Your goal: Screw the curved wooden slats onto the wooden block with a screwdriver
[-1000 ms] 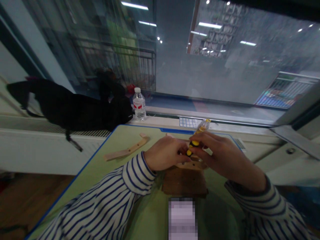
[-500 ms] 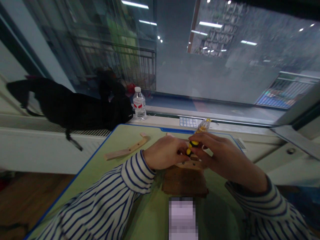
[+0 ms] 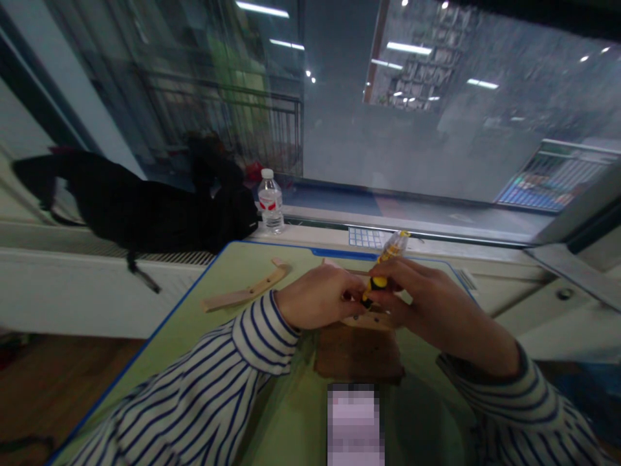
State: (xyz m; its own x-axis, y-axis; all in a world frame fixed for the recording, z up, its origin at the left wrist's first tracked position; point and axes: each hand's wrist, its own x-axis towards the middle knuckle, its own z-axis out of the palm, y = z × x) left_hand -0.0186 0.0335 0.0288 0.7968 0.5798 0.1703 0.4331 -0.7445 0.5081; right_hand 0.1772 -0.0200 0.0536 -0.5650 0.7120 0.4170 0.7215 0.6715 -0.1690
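My right hand point(image 3: 429, 304) pinches a small screwdriver with a yellow and black handle point(image 3: 378, 283), held tilted over the work. The fingers of my left hand point(image 3: 320, 294) are closed at its lower end; what they grip is hidden. Beneath both hands is a pale wooden piece point(image 3: 371, 321) with dark holes, partly covered by my fingers. It sits at the far end of a brown wooden block point(image 3: 359, 353). Just behind my right fingers stands a clear and yellow item point(image 3: 396, 242), its kind unclear.
A bent wooden strip point(image 3: 245, 294) with holes lies left on the green, blue-edged table point(image 3: 194, 362). A blurred-out phone-like rectangle point(image 3: 354, 421) is at the front. On the sill behind stand a water bottle point(image 3: 270, 204) and a black bag point(image 3: 145, 210), below a window.
My right fingers have shifted slightly on the screwdriver handle, which shows turned and a little lower. My left hand has hardly moved.
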